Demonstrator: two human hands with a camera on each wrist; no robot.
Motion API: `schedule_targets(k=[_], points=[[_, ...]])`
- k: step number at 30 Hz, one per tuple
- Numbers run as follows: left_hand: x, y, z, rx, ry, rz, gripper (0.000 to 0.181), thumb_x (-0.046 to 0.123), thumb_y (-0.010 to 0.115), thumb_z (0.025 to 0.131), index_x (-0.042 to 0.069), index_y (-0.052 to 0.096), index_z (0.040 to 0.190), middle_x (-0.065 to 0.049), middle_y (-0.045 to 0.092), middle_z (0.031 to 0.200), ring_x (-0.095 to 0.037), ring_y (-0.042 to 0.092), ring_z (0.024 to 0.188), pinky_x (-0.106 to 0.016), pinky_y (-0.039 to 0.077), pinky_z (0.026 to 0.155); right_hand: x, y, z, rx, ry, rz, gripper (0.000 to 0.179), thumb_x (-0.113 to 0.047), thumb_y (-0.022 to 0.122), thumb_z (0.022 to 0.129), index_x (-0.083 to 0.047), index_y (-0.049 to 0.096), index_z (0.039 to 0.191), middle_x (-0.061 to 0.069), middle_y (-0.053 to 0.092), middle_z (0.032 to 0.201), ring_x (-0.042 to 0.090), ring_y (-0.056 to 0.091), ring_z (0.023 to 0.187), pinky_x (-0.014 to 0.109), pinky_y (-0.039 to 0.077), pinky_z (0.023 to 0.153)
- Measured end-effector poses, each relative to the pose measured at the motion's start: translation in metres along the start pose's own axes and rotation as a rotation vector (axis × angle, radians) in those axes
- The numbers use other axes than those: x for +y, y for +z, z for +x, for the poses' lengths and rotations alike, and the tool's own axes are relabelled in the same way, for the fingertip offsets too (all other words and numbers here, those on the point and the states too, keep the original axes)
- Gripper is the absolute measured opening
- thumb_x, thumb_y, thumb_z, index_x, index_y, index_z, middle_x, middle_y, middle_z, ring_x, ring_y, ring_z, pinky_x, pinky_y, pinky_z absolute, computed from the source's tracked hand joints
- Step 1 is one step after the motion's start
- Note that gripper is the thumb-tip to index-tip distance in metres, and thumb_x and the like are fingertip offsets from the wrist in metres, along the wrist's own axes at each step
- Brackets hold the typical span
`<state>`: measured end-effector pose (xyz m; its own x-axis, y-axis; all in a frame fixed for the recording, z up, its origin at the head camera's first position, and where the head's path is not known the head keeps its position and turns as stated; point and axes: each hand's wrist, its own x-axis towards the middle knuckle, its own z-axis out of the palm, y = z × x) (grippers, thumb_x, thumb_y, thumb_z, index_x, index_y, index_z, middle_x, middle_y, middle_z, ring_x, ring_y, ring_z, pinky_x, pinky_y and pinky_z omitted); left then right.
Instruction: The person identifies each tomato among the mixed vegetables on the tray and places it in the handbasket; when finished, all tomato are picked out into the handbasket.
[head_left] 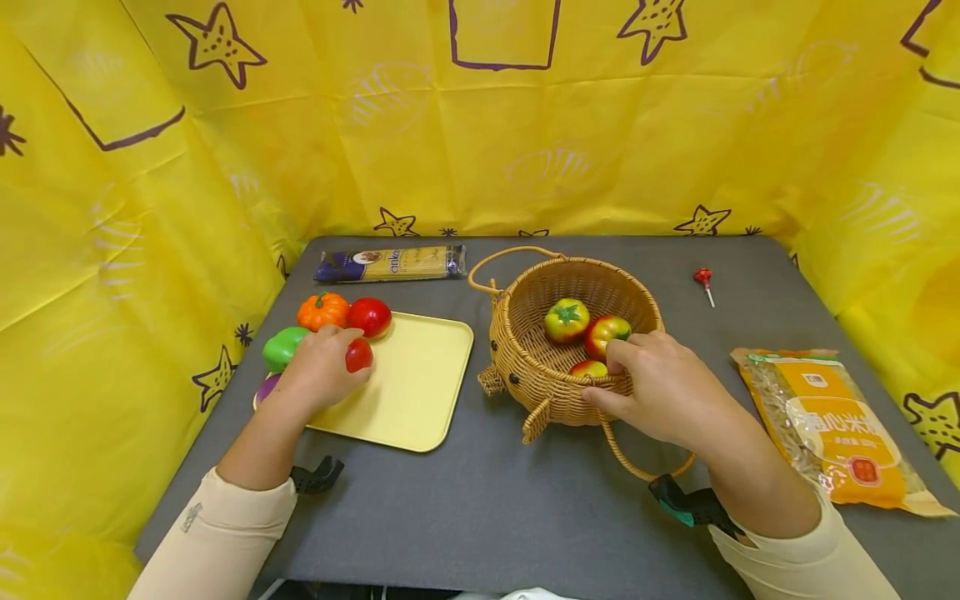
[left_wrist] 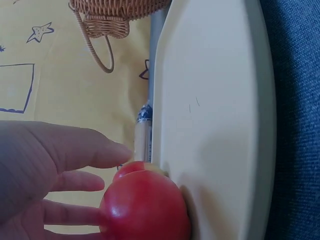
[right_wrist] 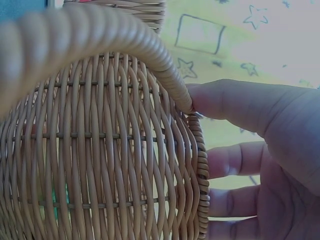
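Note:
My left hand [head_left: 322, 371] is over the left part of a pale yellow tray [head_left: 420, 383]. Its fingers lie beside a smooth red round toy fruit [left_wrist: 145, 207], with the thumb extended apart from it. Just beyond is another red fruit [head_left: 370, 317]; an orange toy pumpkin [head_left: 322, 311], a green toy vegetable [head_left: 285, 348] and a partly hidden purple one [head_left: 267, 387] are grouped around. My right hand [head_left: 663, 379] grips the near right rim of a wicker basket [head_left: 555, 400], thumb outside and fingers inside. Several red-and-yellow toy fruits [head_left: 567, 320] lie in the basket.
Behind the tray lies a pack of noodles [head_left: 405, 263]. To the right are a red lollipop [head_left: 705, 283] and an orange bag of grain [head_left: 847, 425]. Looped handles [head_left: 626, 467] stick out from the basket's sides. Yellow cloth [head_left: 480, 150] surrounds the grey table [head_left: 487, 517].

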<state>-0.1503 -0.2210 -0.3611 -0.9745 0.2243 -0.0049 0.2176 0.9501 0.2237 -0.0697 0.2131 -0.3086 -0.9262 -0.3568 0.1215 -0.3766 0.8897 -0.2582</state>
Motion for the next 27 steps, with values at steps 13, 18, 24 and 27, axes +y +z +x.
schedule_targets(k=[13, 18, 24, 27], points=[[-0.001, 0.007, -0.001, 0.003, 0.059, -0.006, 0.046, 0.014, 0.078, 0.082, -0.004, 0.065, 0.122, -0.028, 0.063, 0.111, -0.045, 0.06, 0.098, -0.06, 0.05, 0.091, 0.001, 0.001, 0.0, 0.006, -0.003, -0.001, 0.036, -0.047, 0.081, 0.083, -0.019, 0.059, 0.081, -0.003, 0.057, 0.078, 0.023, 0.053, 0.079, 0.038, 0.042, 0.065], [0.004, 0.009, -0.001, 0.02, 0.063, -0.054, 0.051, 0.016, 0.078, 0.084, -0.004, 0.063, 0.128, -0.029, 0.062, 0.122, -0.046, 0.058, 0.109, -0.062, 0.049, 0.099, 0.001, 0.001, 0.0, 0.004, -0.001, -0.003, 0.035, -0.047, 0.081, 0.084, -0.018, 0.06, 0.082, -0.002, 0.057, 0.079, 0.023, 0.053, 0.079, 0.039, 0.042, 0.064], [0.013, 0.009, 0.004, 0.026, 0.051, -0.109, 0.058, 0.021, 0.079, 0.086, -0.001, 0.06, 0.137, -0.025, 0.059, 0.131, -0.044, 0.056, 0.117, -0.062, 0.05, 0.1, 0.0, 0.0, -0.001, 0.001, -0.001, -0.002, 0.036, -0.046, 0.081, 0.084, -0.018, 0.059, 0.082, -0.003, 0.057, 0.079, 0.023, 0.053, 0.079, 0.038, 0.042, 0.065], [0.02, 0.007, 0.005, 0.017, 0.042, -0.146, 0.062, 0.023, 0.079, 0.087, 0.001, 0.058, 0.14, -0.023, 0.057, 0.134, -0.044, 0.055, 0.119, -0.062, 0.051, 0.099, 0.0, 0.0, 0.0, 0.002, -0.004, -0.001, 0.036, -0.046, 0.081, 0.083, -0.019, 0.059, 0.081, -0.003, 0.056, 0.078, 0.023, 0.053, 0.079, 0.038, 0.042, 0.064]])
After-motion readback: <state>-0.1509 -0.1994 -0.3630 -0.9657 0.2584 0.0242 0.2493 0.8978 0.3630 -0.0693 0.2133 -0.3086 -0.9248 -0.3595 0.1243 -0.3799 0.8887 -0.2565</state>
